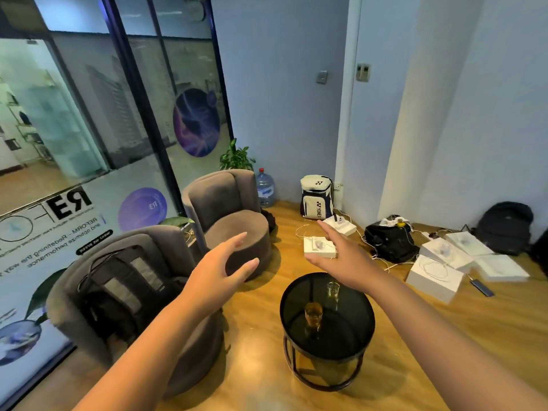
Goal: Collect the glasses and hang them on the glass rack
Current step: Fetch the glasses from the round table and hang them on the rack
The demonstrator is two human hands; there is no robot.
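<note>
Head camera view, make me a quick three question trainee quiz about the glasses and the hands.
1. How many glasses stand on the round black table?
2. True or false: the right hand grips a glass.
3. Which glass looks amber: A, the near glass, or B, the far glass?

Key: 1. Two. 2. False; both it and the left hand are open and empty. 3. A.

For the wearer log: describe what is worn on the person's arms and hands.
Nothing worn shows. The left hand and right hand are bare, with no gloves, rings or watch visible. Both forearms are bare up to the frame edge; no sleeve appears.
</note>
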